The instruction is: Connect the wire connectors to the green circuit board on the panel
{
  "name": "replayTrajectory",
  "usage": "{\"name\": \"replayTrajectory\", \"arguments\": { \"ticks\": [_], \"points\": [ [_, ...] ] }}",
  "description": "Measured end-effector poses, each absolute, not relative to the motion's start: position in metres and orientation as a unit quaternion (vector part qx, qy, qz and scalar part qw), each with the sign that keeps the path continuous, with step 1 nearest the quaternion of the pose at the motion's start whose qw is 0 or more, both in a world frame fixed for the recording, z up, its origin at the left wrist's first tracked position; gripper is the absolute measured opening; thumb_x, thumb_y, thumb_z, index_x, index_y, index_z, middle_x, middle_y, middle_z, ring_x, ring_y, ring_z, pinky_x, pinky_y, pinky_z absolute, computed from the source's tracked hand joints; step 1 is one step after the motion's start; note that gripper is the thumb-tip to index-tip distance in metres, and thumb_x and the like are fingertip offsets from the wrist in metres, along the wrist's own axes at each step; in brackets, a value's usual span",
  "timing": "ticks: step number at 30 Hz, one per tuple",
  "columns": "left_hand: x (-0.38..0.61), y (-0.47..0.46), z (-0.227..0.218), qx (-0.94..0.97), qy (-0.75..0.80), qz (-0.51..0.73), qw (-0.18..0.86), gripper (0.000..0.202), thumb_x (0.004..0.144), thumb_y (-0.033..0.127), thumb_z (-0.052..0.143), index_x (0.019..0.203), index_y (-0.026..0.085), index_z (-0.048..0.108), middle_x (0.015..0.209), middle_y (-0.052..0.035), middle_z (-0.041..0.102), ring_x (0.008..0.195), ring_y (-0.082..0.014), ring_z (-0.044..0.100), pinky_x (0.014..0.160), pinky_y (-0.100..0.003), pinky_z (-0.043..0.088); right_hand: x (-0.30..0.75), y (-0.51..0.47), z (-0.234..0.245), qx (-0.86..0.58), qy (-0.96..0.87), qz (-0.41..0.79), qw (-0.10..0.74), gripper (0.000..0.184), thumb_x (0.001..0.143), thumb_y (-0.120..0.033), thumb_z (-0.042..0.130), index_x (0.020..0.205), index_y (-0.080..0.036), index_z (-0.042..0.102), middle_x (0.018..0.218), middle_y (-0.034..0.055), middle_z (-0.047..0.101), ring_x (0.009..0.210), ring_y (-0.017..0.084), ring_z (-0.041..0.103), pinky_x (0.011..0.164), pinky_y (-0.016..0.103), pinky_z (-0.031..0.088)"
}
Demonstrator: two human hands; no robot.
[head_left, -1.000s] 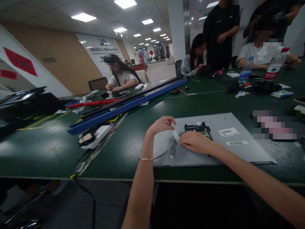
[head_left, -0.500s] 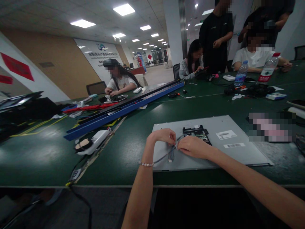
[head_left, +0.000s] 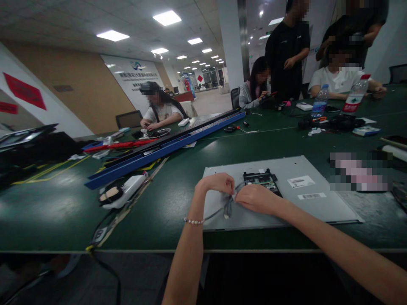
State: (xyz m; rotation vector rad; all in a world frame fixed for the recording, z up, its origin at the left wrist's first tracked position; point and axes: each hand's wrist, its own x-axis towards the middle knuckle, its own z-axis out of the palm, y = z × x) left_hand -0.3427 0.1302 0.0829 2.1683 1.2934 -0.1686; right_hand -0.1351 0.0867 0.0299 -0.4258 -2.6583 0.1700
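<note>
A flat grey metal panel (head_left: pixel 305 207) with white labels lies on the green table in front of me. Near its back edge is a dark frame around a green circuit board (head_left: pixel 269 184). A grey cable (head_left: pixel 227 208) lies bunched on the panel's left part. My left hand (head_left: pixel 219 183), with a beaded bracelet at the wrist, pinches the cable from the left. From the right, my right hand (head_left: pixel 256 198) grips the same cable, its fingertips close to the left ones. The exact spot between the fingertips is mostly hidden.
Left of the panel lies a white device with a black strap (head_left: pixel 122 192). Long blue rails (head_left: pixel 165 148) stretch across the table beyond it. Bottles (head_left: pixel 320 101), black gear and a pixelated pink item (head_left: pixel 361 171) are to the right. Several people are around the far side.
The view has shifted very slightly. Both hands stay at the cable with almost the same grip, the right fingertips barely moved.
</note>
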Motion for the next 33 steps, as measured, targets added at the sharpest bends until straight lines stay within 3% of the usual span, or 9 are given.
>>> {"name": "replayTrajectory", "arguments": {
  "ticks": [13, 18, 22, 28, 33],
  "points": [
    [-0.344, 0.134, 0.07, 0.761, 0.521, -0.091, 0.376, 0.029, 0.064, 0.043, 0.071, 0.072, 0.017, 0.061, 0.058, 0.0019, 0.059, 0.054, -0.0106, 0.05, 0.05, -0.022, 0.033, -0.133, 0.077, 0.04, -0.139, -0.972, 0.072, 0.177, 0.018, 0.091, -0.02, 0.051, 0.095, -0.014, 0.067, 0.095, 0.0113, 0.071, 0.092, 0.022, 0.066, 0.086, 0.035, 0.048],
    [-0.34, 0.134, 0.069, 0.761, 0.533, -0.092, 0.357, 0.028, 0.062, 0.042, 0.072, 0.068, 0.017, 0.06, 0.055, 0.0032, 0.056, 0.053, -0.0097, 0.047, 0.05, -0.022, 0.031, -0.127, 0.054, 0.046, -0.123, -0.978, 0.066, 0.157, 0.024, 0.089, -0.024, 0.052, 0.106, -0.012, 0.065, 0.11, 0.0151, 0.068, 0.103, 0.026, 0.063, 0.09, 0.04, 0.048],
    [-0.338, 0.132, 0.073, 0.777, 0.527, -0.086, 0.335, 0.029, 0.062, 0.042, 0.072, 0.067, 0.017, 0.059, 0.057, 0.003, 0.055, 0.054, -0.0098, 0.046, 0.051, -0.022, 0.031, -0.106, 0.036, 0.047, -0.141, -0.967, 0.107, 0.184, 0.033, 0.091, -0.026, 0.051, 0.122, -0.017, 0.06, 0.126, 0.012, 0.062, 0.114, 0.024, 0.058, 0.101, 0.041, 0.044],
    [-0.334, 0.131, 0.079, 0.804, 0.521, -0.097, 0.268, 0.027, 0.061, 0.04, 0.073, 0.067, 0.017, 0.06, 0.06, 0.0029, 0.056, 0.058, -0.0108, 0.047, 0.054, -0.023, 0.03, -0.01, 0.051, 0.025, -0.378, -0.885, 0.141, 0.233, 0.044, 0.096, -0.037, 0.042, 0.139, -0.027, 0.048, 0.139, 0.0055, 0.053, 0.127, 0.025, 0.05, 0.109, 0.049, 0.038],
    [-0.334, 0.131, 0.088, 0.814, 0.513, -0.053, 0.268, 0.029, 0.066, 0.044, 0.07, 0.07, 0.017, 0.059, 0.066, 0.0018, 0.058, 0.062, -0.0112, 0.05, 0.057, -0.023, 0.032, 0.078, 0.074, -0.005, -0.501, -0.84, 0.121, 0.171, 0.061, 0.091, -0.053, 0.044, 0.145, -0.025, 0.041, 0.149, 0.0059, 0.041, 0.137, 0.031, 0.036, 0.112, 0.053, 0.032]
  ]
}}
